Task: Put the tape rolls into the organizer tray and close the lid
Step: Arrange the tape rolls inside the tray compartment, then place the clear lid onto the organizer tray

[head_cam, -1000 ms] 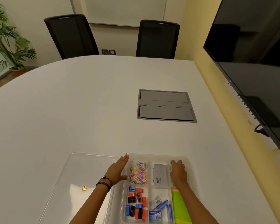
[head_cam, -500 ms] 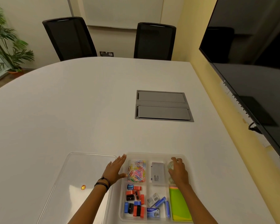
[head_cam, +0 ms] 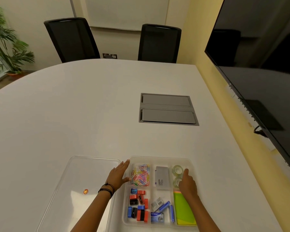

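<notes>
Far left on the white worktop [head_cam: 74, 114] the clear lid [head_cam: 77, 186] lies flat beside the organizer tray [head_cam: 161, 158], off and untouched, with a small orange dot showing on it. The left hand [head_cam: 118, 175] rests spread and empty against the tray's left wall, bracing it just as it did a second ago. Inside the tray I count six compartments: coloured paper clips, a heap too tangled to number; below them about ten small red, blue and black pieces; in the middle one grey box above a few blue staple packs; at the right, green and yellow sticky pads. The change is in the far right compartment: a second ago the right hand [head_cam: 187, 184] covered it, and now it has drawn back towards the person, so that two clear tape rolls [head_cam: 177, 169] show, one behind the other, both lying in the tray. The right hand is loose, its fingertips just touching the nearer roll, gripping nothing as far as I can see. No rolls are left out on the worktop, so I judge the loading done and the lid the one step left
</notes>
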`<state>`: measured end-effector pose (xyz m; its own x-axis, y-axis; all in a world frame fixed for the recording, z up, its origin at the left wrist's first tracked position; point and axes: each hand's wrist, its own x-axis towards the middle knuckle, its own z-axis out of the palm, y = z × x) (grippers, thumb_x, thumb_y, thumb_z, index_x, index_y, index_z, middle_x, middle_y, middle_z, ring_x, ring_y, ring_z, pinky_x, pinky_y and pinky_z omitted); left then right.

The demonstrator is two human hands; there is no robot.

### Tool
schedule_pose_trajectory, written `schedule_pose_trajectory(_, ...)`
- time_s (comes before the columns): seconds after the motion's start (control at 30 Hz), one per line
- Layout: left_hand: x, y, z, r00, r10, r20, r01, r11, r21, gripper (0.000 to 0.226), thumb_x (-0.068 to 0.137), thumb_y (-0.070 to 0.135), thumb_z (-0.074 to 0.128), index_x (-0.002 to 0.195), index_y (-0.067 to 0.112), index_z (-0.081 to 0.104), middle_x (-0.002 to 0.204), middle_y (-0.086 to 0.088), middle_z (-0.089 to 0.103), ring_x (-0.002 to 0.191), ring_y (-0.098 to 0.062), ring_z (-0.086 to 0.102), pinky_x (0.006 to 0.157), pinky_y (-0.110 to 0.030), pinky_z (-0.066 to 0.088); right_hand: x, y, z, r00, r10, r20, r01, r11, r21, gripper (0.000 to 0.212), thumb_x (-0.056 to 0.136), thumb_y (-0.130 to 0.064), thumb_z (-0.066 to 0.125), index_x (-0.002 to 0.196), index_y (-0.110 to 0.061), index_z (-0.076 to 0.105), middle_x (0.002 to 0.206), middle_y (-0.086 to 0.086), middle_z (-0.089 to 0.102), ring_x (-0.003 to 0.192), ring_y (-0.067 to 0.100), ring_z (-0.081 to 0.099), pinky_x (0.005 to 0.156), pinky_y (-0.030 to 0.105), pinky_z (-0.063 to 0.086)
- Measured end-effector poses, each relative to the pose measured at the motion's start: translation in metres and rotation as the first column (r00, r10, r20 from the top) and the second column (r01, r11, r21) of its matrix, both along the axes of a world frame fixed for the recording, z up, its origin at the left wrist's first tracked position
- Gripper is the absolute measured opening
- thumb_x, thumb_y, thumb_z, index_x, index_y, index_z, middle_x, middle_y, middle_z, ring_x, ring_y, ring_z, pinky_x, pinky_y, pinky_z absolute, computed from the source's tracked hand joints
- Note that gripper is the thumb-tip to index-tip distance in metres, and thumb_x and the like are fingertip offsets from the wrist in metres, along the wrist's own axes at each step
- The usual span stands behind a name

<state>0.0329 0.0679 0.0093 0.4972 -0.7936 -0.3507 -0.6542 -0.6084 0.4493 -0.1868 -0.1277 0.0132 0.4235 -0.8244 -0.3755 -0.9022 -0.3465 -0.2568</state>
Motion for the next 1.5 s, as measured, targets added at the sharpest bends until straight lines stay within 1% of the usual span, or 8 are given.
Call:
schedule_pose_trajectory(0.37, 0.000, -0.004, 0.007, 0.991, 0.020, -0.132, -0.020, 1.000, -0.001, 0.092, 0.084, 0.032, 0.065, 0.146, 0.019, -0.002, 0.157, -0.006, 0.017, 0.145, -0.026, 0.013, 0.118, -0.048, 0.019, 0.014, 0.002, 0.025, 0.991, 0.115, -0.062, -0.120, 0.990, -0.070, 0.039, 0.093, -0.009, 0.042, 0.131, -0.009, 0.038, 0.125, 0.013, 0.054, 0.112, 0.027, 0.054, 0.084, 0.033, 0.050)
schedule_pose_trajectory(0.57, 0.017, 0.017, 0.018, 0.965, 0.166, -0.204, -0.192, 0.975, -0.114, 0.074, 0.090, 0.033, 0.057, 0.146, 0.018, 0.012, 0.153, -0.008, 0.029, 0.139, -0.025, 0.031, 0.114, -0.038, 0.028, 0.046, 0.024, 0.034, 0.926, 0.324, 0.196, -0.317, 0.946, -0.064, 0.034, 0.093, -0.012, 0.045, 0.127, -0.011, 0.046, 0.136, 0.010, 0.045, 0.124, 0.023, 0.043, 0.093, 0.033, 0.047)
schedule_pose_trajectory(0.73, 0.043, 0.074, 0.014, 0.853, 0.422, -0.308, -0.500, 0.831, -0.245, 0.058, 0.091, 0.022, 0.057, 0.141, 0.012, 0.031, 0.148, -0.009, 0.037, 0.135, -0.025, 0.037, 0.111, -0.036, 0.031, 0.079, 0.066, 0.038, 0.842, 0.443, 0.306, -0.449, 0.892, -0.054, 0.039, 0.094, -0.013, 0.046, 0.133, -0.013, 0.046, 0.151, 0.008, 0.031, 0.138, 0.019, 0.032, 0.105, 0.029, 0.038)
schedule_pose_trajectory(0.83, 0.052, 0.109, 0.006, 0.753, 0.548, -0.364, -0.644, 0.727, -0.237, 0.054, 0.091, 0.021, 0.057, 0.140, 0.015, 0.035, 0.144, -0.002, 0.039, 0.124, -0.027, 0.045, 0.085, -0.028, 0.055, 0.094, 0.092, 0.037, 0.782, 0.489, 0.386, -0.526, 0.850, -0.010, 0.037, 0.096, -0.013, 0.045, 0.133, -0.015, 0.046, 0.152, 0.005, 0.029, 0.137, 0.017, 0.033, 0.107, 0.026, 0.034)
schedule_pose_trajectory(0.87, 0.054, 0.119, 0.003, 0.731, 0.582, -0.356, -0.672, 0.703, -0.231, 0.053, 0.091, 0.020, 0.057, 0.139, 0.014, 0.036, 0.145, -0.005, 0.039, 0.125, -0.028, 0.044, 0.086, -0.022, 0.053, 0.099, 0.101, 0.036, 0.755, 0.509, 0.413, -0.560, 0.828, 0.004, 0.036, 0.096, -0.013, 0.044, 0.132, -0.016, 0.047, 0.152, 0.004, 0.029, 0.136, 0.017, 0.034, 0.108, 0.025, 0.032)
schedule_pose_trajectory(1.0, 0.064, 0.164, -0.009, 0.657, 0.692, -0.301, -0.753, 0.621, -0.216, 0.050, 0.090, 0.013, 0.057, 0.136, 0.007, 0.040, 0.144, -0.016, 0.042, 0.132, -0.032, 0.039, 0.110, -0.042, 0.032, 0.116, 0.135, 0.029, 0.641, 0.609, 0.467, -0.710, 0.701, 0.061, 0.033, 0.097, -0.018, 0.043, 0.130, -0.018, 0.048, 0.151, 0.003, 0.031, 0.135, 0.015, 0.035, 0.110, 0.024, 0.029)
schedule_pose_trajectory(1.17, 0.059, 0.214, -0.021, 0.552, 0.772, -0.315, -0.832, 0.537, -0.142, 0.050, 0.091, 0.009, 0.054, 0.138, 0.006, 0.037, 0.144, -0.019, 0.040, 0.132, -0.036, 0.038, 0.111, -0.048, 0.030, 0.126, 0.161, 0.013, 0.609, 0.695, 0.383, -0.784, 0.602, 0.154, 0.033, 0.098, -0.019, 0.042, 0.130, -0.017, 0.047, 0.147, 0.003, 0.035, 0.122, 0.020, 0.049, 0.101, 0.025, 0.038)
schedule_pose_trajectory(1.5, 0.056, 0.234, -0.033, 0.535, 0.786, -0.309, -0.843, 0.519, -0.138, 0.045, 0.090, 0.005, 0.055, 0.133, 0.001, 0.042, 0.138, -0.021, 0.045, 0.126, -0.036, 0.044, 0.107, -0.045, 0.035, 0.121, 0.189, -0.010, 0.571, 0.815, 0.102, -0.803, 0.528, 0.276, 0.043, 0.098, -0.019, 0.040, 0.140, -0.015, 0.037, 0.157, 0.009, 0.019, 0.140, 0.025, 0.030, 0.114, 0.036, 0.028)
